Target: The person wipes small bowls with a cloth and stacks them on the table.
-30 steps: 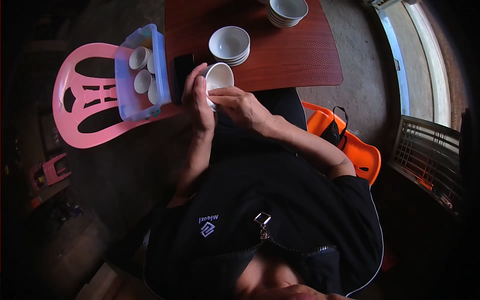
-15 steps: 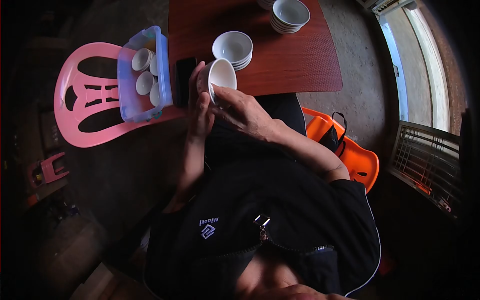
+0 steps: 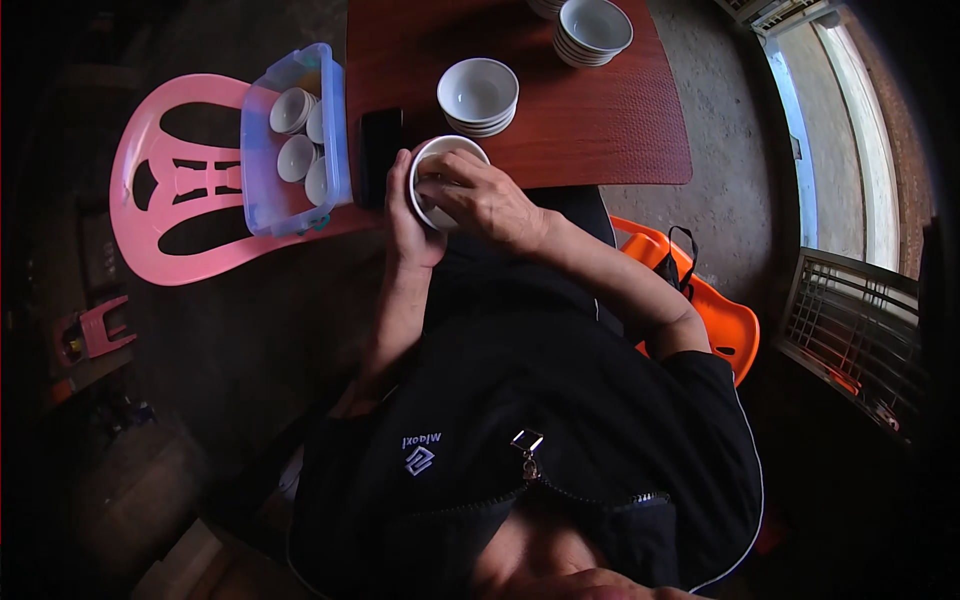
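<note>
A white bowl is held tilted over my lap at the table's near edge, its mouth facing up and toward me. My left hand wraps round its outer left side, thumb and fingers against the wall. My right hand lies over the right rim with its bent fingers reaching inside; their tips are partly hidden. Just beyond, a stack of white bowls stands on the table. A black phone lies left of the held bowl.
The red-brown table carries another bowl stack at the far right and one cut off by the top edge. On a pink chair rests a clear bluish bin with several small white bowls. An orange chair is at right.
The bowl has come slightly down and right, its mouth turned more upward. My right hand's fingers have moved from the rim to inside it. The whole view has shifted a little.
</note>
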